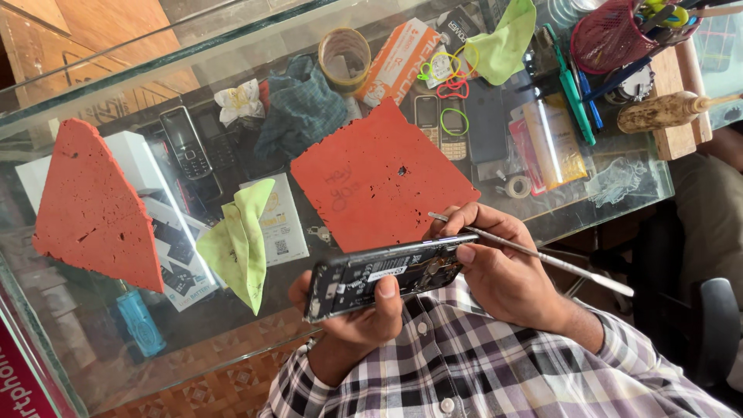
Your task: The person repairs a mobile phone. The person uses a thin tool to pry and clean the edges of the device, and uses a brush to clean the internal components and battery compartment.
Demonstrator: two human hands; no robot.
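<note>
I note the glossy glass surface [588,209], reflective. Square orange foam mat [379,178]: matt, pitted, rough-edged. Thin silver metal tool [542,257], smooth, shiny. Opened black phone [379,275]: dark plastic, bare metal parts. Yellow-green cloth [240,240], soft, matt.

A single head-worn camera looks steeply down and forward over the person's chest onto the glass table [611,203], tilted so the table edge runs slantwise across the frame. It sits close: the left hand [352,317] and right hand [495,263] fill the lower middle, just this side of the table's near edge, while its far edge lies along the upper left
</note>
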